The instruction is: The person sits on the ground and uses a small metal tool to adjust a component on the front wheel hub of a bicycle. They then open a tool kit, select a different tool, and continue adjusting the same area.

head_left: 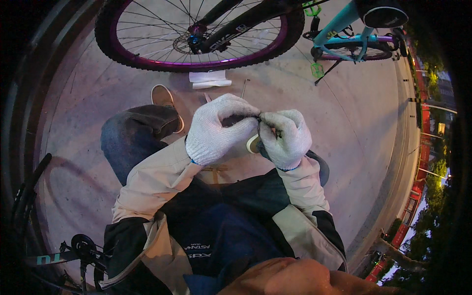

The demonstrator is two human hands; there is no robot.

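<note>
My left hand (219,130) and my right hand (287,137), both in white knitted gloves, meet fingertip to fingertip over my lap. Pinched between them is a small dark part (258,118), too small and too covered to name. Dark smudges mark the right glove's fingers. Beyond my hands, a bicycle wheel (147,62) with a black knobbly tyre and purple rim stands at the top, carrying a brake disc (182,43) beside a black fork (241,29). Neither hand touches the wheel.
White folded paper (210,78) lies on the concrete floor under the wheel, with a thin L-shaped metal tool (245,87) nearby. A teal bicycle frame (339,24) with green pedals (317,70) stands at the upper right. Another bicycle's crank (84,246) shows at the lower left.
</note>
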